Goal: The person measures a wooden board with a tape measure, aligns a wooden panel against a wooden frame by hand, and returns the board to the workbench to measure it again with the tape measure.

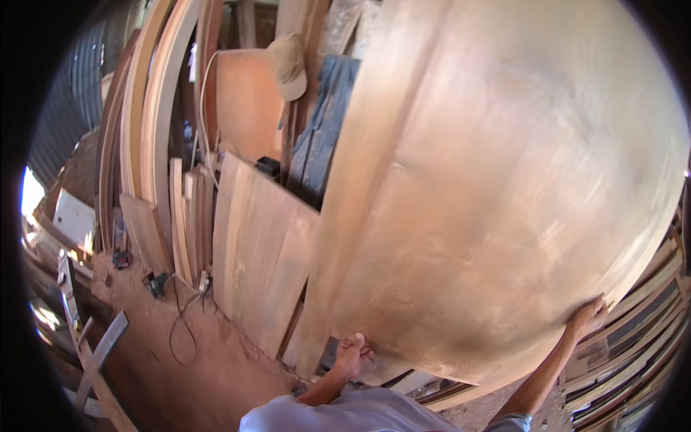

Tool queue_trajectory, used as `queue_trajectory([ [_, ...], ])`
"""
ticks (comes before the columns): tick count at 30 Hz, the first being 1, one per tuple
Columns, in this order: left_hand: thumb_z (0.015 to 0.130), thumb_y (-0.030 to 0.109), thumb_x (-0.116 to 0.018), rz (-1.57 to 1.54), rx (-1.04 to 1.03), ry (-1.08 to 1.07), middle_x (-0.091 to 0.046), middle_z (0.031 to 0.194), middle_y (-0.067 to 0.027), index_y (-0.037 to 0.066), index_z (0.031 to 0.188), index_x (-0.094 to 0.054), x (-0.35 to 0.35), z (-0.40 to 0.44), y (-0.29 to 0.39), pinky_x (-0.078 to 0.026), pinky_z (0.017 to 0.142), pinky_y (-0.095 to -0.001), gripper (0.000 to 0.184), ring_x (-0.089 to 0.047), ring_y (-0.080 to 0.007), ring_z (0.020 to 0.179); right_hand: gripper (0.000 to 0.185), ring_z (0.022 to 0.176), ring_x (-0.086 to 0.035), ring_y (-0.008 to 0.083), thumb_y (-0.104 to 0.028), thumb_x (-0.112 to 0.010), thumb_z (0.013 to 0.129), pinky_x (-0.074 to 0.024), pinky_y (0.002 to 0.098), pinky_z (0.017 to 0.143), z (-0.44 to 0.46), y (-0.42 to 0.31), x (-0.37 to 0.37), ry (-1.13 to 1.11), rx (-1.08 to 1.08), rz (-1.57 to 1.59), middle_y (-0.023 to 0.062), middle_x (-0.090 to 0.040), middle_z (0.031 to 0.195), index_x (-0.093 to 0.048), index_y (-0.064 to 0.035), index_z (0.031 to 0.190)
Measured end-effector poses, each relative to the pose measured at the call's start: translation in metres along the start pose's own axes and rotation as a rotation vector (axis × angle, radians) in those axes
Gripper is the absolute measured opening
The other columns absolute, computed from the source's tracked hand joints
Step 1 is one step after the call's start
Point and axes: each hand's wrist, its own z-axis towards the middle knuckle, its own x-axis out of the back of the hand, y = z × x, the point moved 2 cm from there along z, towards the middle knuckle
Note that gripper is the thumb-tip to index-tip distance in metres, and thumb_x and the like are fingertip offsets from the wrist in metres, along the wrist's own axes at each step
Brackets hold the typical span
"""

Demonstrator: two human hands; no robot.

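Observation:
A large, smooth wooden panel (461, 209) fills the right half of the view, tilted and close to me. At its lower left corner, my left hand (350, 355) is closed on the bottom edge, with the fingers curled and partly hidden. My right hand (590, 317) grips the panel's right edge low down, its fingers wrapped over the rim and some of them out of sight. A lighter, narrow board (345, 216) runs along the panel's left side.
Smaller boards (263, 252) lean behind the panel. A cap (288, 66) and dark blue cloth (324, 122) hang above. Power tools (157, 285) with a cable (183, 324) lie on the dusty floor (216, 374). Stacked timber (640, 324) stands at right; a wooden frame (97, 360) at left.

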Motion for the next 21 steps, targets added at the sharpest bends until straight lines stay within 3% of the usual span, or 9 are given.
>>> queue_trajectory([
  [2,0.089,0.028,-0.063,0.033,-0.017,0.002,-0.057,0.074,0.0012,0.016,0.084,-0.054,0.004,0.003,0.004,-0.055,0.064,-0.0324,0.015,-0.057,-0.0132,0.065,0.044,0.081,-0.056,0.0272,-0.033,-0.054,0.093,-0.0459,0.0378,0.074,0.009,-0.015,0.005,-0.077,0.063,-0.012,0.0212,-0.062,0.092,-0.059,0.0082,0.107],
  [5,0.09,0.029,-0.062,-0.012,-0.063,-0.167,-0.057,0.072,0.0013,0.017,0.084,-0.054,0.013,0.022,-0.011,-0.055,0.063,-0.0332,0.016,-0.057,-0.0134,0.064,0.044,0.091,-0.057,0.0317,-0.034,-0.051,0.093,-0.0444,0.0397,0.08,0.008,-0.049,0.015,-0.164,0.012,0.01,0.0235,-0.061,0.095,-0.058,0.0072,0.107],
  [7,0.088,0.034,-0.063,0.092,-0.032,0.009,-0.057,0.071,0.0019,0.017,0.084,-0.054,0.029,0.024,-0.015,-0.054,0.062,-0.0341,0.02,-0.057,-0.0134,0.063,0.039,0.096,-0.056,0.0363,-0.031,-0.048,0.092,-0.043,0.0436,0.083,0.013,-0.022,0.01,-0.094,0.122,-0.153,0.0255,-0.06,0.101,-0.058,0.0039,0.107],
  [9,0.088,0.036,-0.063,0.092,0.0,-0.007,-0.057,0.071,0.0017,0.017,0.084,-0.054,0.032,0.027,-0.009,-0.054,0.062,-0.0341,0.022,-0.057,-0.0134,0.063,0.032,0.089,-0.054,0.0398,-0.026,-0.049,0.092,-0.0411,0.0452,0.082,0.003,-0.053,0.011,-0.093,0.182,-0.088,0.0257,-0.056,0.09,-0.056,0.0045,0.098],
  [11,0.087,0.039,-0.063,0.062,-0.001,-0.005,-0.058,0.071,0.0014,0.016,0.085,-0.055,0.02,0.023,0.001,-0.054,0.062,-0.034,0.024,-0.057,-0.0135,0.063,0.028,0.076,-0.05,0.0353,-0.022,-0.054,0.09,-0.0399,0.0432,0.073,0.003,-0.054,0.01,-0.145,0.286,-0.044,0.0233,-0.051,0.081,-0.052,0.0057,0.09],
  [14,0.085,0.042,-0.064,0.069,0.001,0.048,-0.058,0.072,0.0012,0.017,0.087,-0.055,0.007,0.015,0.007,-0.054,0.063,-0.0342,0.027,-0.057,-0.0138,0.066,0.029,0.064,-0.046,0.0249,-0.022,-0.058,0.089,-0.0386,0.0386,0.061,0.009,-0.056,0.012,-0.171,0.212,0.004,0.016,-0.048,0.067,-0.05,0.0045,0.079],
  [16,0.086,0.047,-0.06,0.118,-0.023,0.011,-0.057,0.077,0.002,0.019,0.095,-0.054,0.02,0.021,0.001,-0.051,0.068,-0.0341,0.03,-0.057,-0.0158,0.075,0.03,0.061,-0.044,0.022,-0.021,-0.058,0.089,-0.0374,0.0374,0.058,0.012,-0.055,0.014,-0.161,0.183,0.078,0.0133,-0.047,0.064,-0.049,0.004,0.077],
  [21,0.087,0.046,-0.059,0.115,-0.043,0.048,-0.054,0.075,0.0017,0.019,0.095,-0.052,0.014,0.013,0.014,-0.051,0.068,-0.0341,0.029,-0.054,-0.0152,0.073,0.029,0.062,-0.04,0.012,-0.021,-0.057,0.09,-0.0339,0.0325,0.053,0.029,-0.08,0.023,-0.276,0.038,0.183,0.0058,-0.044,0.062,-0.051,0.0046,0.077],
])
